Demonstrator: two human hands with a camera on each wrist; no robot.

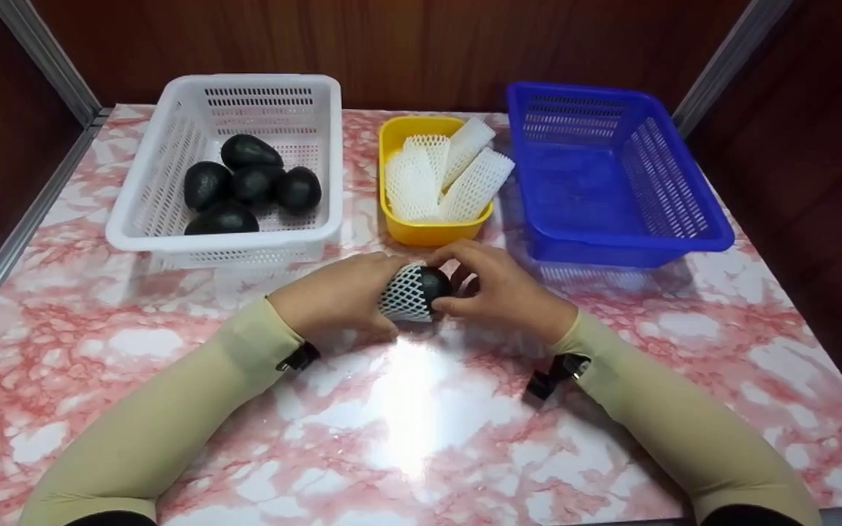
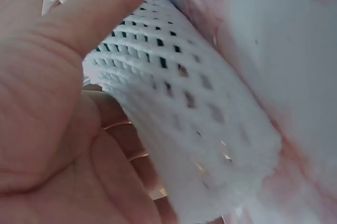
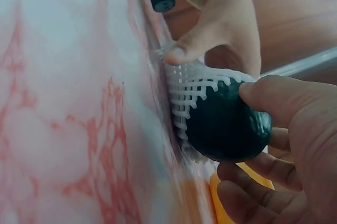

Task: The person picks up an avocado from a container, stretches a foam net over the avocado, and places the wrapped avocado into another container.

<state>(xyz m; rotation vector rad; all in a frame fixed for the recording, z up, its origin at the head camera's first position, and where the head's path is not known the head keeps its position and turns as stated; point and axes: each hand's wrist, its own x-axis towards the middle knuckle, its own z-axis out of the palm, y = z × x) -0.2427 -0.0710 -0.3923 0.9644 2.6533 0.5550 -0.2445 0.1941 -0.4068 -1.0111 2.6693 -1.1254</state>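
Note:
A dark avocado (image 1: 435,283) lies partly inside a white foam net sleeve (image 1: 405,292), low over the table in front of the yellow basket. From the left, my left hand (image 1: 340,292) holds the sleeve between thumb and fingers. My right hand (image 1: 505,288) grips the bare right end of the avocado, its thumb near the net's edge. In the right wrist view the net's toothed rim crosses the avocado (image 3: 229,121), leaving the rounded end uncovered. The left wrist view shows the sleeve's tail (image 2: 210,145) hanging slack past my palm, with dark fruit showing through the upper holes.
A white basket (image 1: 224,242) with several avocados (image 1: 249,153) stands at the back left. Behind my hands sits a yellow basket (image 1: 435,234) of foam nets (image 1: 479,186). At the back right is a blue basket (image 1: 633,252). Wooden panels enclose the marbled table (image 1: 304,453).

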